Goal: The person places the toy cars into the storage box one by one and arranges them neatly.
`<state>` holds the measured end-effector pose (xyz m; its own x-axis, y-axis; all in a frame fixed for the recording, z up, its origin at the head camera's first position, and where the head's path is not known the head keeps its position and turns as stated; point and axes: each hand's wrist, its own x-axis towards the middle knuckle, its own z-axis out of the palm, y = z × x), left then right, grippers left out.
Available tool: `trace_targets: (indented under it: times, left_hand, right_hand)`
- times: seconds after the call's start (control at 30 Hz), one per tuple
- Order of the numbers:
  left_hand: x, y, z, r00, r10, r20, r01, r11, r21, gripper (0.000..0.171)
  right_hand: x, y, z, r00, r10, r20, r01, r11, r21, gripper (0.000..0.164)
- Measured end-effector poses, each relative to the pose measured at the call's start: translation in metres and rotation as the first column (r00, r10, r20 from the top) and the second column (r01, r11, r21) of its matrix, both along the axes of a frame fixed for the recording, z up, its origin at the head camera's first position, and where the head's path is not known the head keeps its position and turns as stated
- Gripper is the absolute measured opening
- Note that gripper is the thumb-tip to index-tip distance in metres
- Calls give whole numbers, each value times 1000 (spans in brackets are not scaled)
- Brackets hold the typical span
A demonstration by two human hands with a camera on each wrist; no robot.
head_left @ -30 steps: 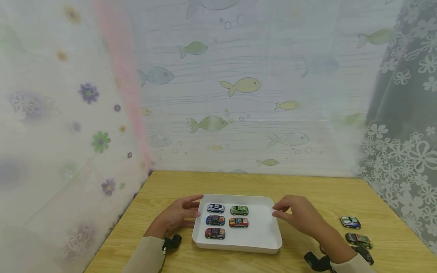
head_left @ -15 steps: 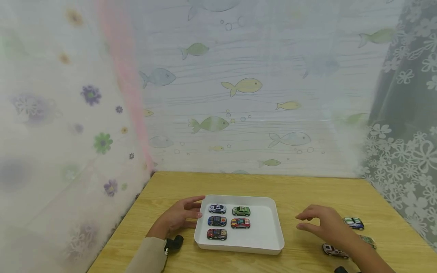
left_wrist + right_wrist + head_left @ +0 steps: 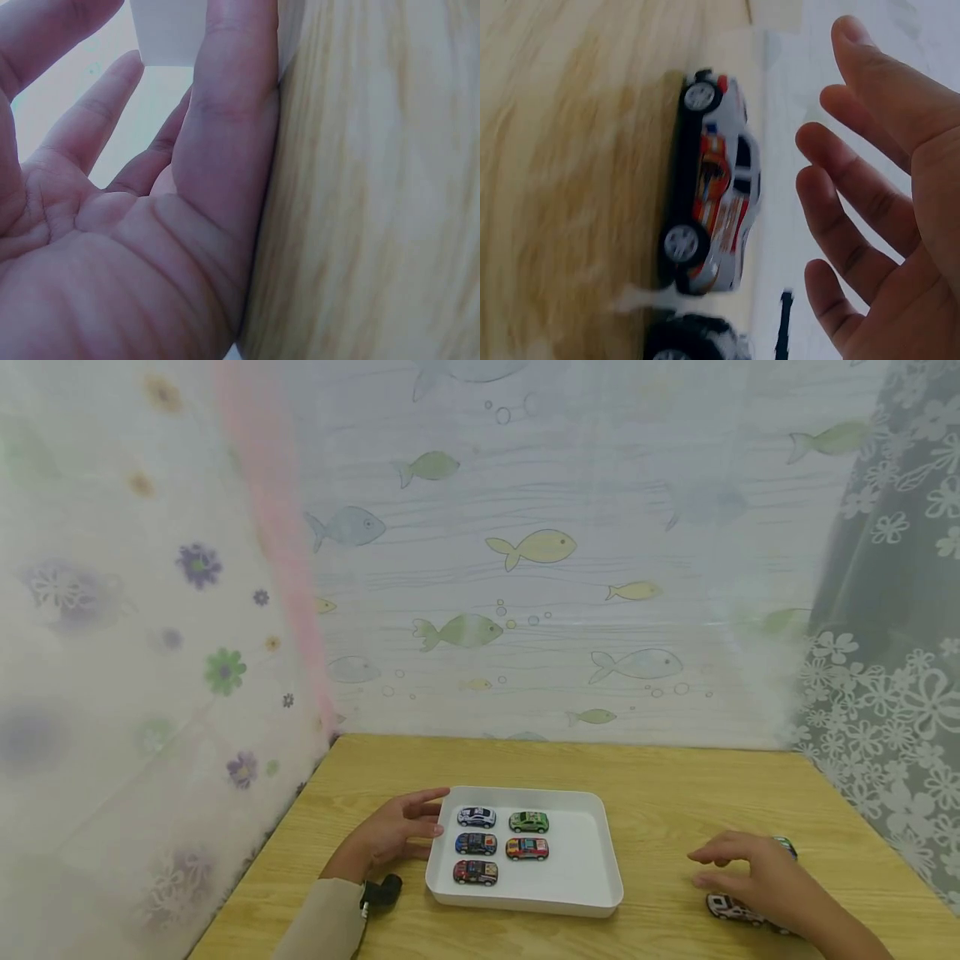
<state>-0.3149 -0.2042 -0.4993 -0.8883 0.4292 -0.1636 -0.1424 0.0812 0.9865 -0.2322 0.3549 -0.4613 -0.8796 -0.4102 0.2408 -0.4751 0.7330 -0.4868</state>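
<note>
- The white tray sits on the wooden table, its left edge partly covered by the left hand.
- That hand's fingers are spread and nearly straight; one tip touches the tray's rim near the far left corner, and another is at the left wall. In the head view the fingers overlap, so the lower ones are hard to separate.
- In the left wrist view the hand's edge lies along the tabletop; one finger runs off the top of the picture, and only a pale piece of the tray shows.
- Five toy cars stand in the tray, all in plain sight: white-and-blue car, dark blue car and dark red car at left, green car and red-and-yellow car beside them. Their small markings are too fine to read.
- The right hand hovers right of the tray, fingers loosely bent and apart, partly hiding a white-and-black car and nearly all of a farther car.
- The right wrist view shows an orange-sided white car, apart from the fingers, and a dark-wheeled car cut off below.
</note>
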Motion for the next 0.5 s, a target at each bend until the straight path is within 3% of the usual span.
trace_targets:
  times: [0.2,0.5]
  left_hand:
    - [1,0,0,1000,-1,3,1,1000,10,77]
    - [0,-1,0,1000,13,7,-13,1000,2,75]
  right_hand:
    - [3,20,-3,997,-16,75,14,999,36,30]
    - [1,41,-12,983,146,115,-148,989,8,33]
